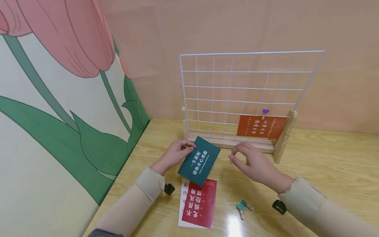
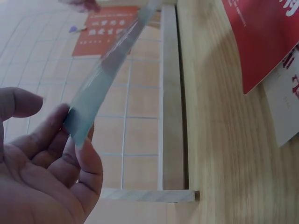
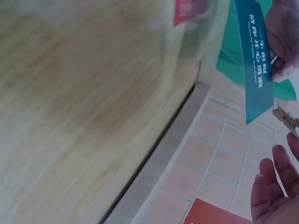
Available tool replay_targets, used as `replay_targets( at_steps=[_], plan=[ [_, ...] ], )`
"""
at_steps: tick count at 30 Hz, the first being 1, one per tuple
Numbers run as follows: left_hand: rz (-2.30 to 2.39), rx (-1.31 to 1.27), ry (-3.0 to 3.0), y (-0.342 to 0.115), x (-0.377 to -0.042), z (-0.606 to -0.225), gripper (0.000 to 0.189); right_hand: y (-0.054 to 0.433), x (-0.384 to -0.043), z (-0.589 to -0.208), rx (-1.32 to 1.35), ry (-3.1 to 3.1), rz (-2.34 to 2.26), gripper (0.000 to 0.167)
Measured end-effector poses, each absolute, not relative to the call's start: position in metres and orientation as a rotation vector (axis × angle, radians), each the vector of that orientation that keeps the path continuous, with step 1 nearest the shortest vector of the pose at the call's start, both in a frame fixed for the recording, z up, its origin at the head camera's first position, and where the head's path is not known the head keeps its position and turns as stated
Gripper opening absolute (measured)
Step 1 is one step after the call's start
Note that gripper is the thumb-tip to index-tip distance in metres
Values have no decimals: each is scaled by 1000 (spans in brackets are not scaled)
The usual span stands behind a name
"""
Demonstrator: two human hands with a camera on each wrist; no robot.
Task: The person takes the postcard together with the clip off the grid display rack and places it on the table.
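Note:
My left hand (image 1: pixel 176 153) pinches a dark green card (image 1: pixel 199 162) with white writing by its edge, in front of a white wire grid (image 1: pixel 228 88). Seen edge-on in the left wrist view, the card (image 2: pixel 100 84) sits between fingertips and thumb. My right hand (image 1: pixel 251 161) is a short way right of the card, thumb and index finger together. In the right wrist view, that hand's fingers hold a small wooden clothespin (image 3: pixel 286 119), partly cut off by the frame edge. The clothespin is apart from the card. An orange-red card (image 1: pixel 262 126) hangs low on the grid under a purple-heart clothespin (image 1: pixel 264 113).
A red card (image 1: pixel 199 205) overlaps a white card (image 1: pixel 181 217) on the wooden table (image 1: pixel 328 184). Right of them lie two teal-topped clothespins (image 1: pixel 240 208). The grid stands in a wooden base (image 1: pixel 282 140) near the back wall. A tulip-painted panel (image 1: pixel 71 108) borders the left.

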State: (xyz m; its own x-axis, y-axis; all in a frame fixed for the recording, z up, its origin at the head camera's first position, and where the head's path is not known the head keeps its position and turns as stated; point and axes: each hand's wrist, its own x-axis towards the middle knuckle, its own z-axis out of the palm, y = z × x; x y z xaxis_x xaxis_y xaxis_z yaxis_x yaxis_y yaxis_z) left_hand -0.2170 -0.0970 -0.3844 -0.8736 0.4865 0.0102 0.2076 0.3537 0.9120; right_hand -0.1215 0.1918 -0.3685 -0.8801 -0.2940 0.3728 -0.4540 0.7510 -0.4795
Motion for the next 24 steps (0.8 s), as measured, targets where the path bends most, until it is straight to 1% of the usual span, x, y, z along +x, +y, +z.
replay_targets(
  at_steps=[6, 13, 21, 24],
  plan=[
    [1320, 732, 2321, -101, -212, -383, 25, 195, -108, -376, 652, -2699, 797, 3],
    [1155, 825, 2285, -103, -211, -386, 26, 198, -98, -388, 749, -2681, 758, 7],
    [949, 842, 2274, -103, -210, -393, 25, 202, -88, -405, 1035, -2765, 784, 13],
    [871, 862, 2287, -104, -209, -396, 24, 202, -84, -412, 1093, -2792, 792, 13]
  ],
)
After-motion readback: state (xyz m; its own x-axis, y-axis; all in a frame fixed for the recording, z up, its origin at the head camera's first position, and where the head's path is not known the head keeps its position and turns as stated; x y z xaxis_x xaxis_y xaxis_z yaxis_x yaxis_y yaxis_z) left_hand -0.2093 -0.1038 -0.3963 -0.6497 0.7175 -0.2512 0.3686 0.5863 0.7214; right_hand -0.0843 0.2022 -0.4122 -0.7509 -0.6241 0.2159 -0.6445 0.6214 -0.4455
